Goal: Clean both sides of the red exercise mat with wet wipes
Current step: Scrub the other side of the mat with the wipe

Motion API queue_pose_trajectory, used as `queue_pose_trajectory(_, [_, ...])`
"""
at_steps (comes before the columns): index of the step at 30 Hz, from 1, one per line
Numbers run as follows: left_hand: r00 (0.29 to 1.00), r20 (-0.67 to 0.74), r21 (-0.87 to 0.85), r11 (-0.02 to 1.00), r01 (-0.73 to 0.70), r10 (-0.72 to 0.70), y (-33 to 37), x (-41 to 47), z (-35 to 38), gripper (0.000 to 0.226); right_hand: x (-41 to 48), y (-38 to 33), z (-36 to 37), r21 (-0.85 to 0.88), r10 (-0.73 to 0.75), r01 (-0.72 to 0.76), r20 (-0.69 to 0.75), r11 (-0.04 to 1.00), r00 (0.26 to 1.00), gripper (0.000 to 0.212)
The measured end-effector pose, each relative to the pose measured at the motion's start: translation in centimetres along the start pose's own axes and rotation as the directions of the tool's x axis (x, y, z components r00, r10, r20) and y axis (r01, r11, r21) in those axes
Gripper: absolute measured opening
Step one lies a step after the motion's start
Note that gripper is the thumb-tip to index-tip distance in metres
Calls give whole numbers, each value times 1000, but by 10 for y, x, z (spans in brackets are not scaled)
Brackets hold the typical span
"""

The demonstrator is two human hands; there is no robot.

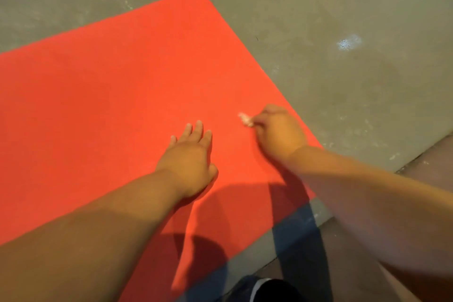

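The red exercise mat (pixel 117 86) lies flat on the floor and fills most of the view, its rounded far corner at the top middle. My left hand (pixel 190 158) rests palm down on the mat with its fingers straight and spread. To its right, my right hand (pixel 278 130) is curled round a small crumpled white wet wipe (pixel 245 119) and holds it down against the mat near the right edge. Only a bit of the wipe sticks out past the fingers.
Grey concrete floor (pixel 343 81) surrounds the mat, with a pale scuff mark (pixel 349 41) at the right. A darker floor strip (pixel 436 154) runs at the right edge. A dark shoe (pixel 267 289) shows at the bottom, just off the mat's near edge.
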State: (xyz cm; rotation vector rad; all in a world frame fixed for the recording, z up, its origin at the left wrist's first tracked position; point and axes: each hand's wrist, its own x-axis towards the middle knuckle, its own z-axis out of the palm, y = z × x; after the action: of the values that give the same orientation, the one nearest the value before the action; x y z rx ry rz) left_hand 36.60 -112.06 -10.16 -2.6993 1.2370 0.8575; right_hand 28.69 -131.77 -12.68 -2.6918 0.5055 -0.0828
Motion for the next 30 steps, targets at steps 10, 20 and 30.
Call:
queue_pose_trajectory(10, [981, 155, 66, 992, 108, -117, 40, 3, 9, 123, -52, 22, -11, -22, 146, -148, -62, 989, 987, 18])
queue_pose_trajectory(20, [986, 124, 66, 992, 105, -112, 56, -10, 19, 113, -46, 83, -37, -80, 414, -421, -99, 903, 905, 23])
queue_pose_trajectory(30, [994, 76, 62, 995, 76, -81, 62, -15, 26, 109, -132, 37, -27, 11, 73, -74, 99, 997, 992, 17])
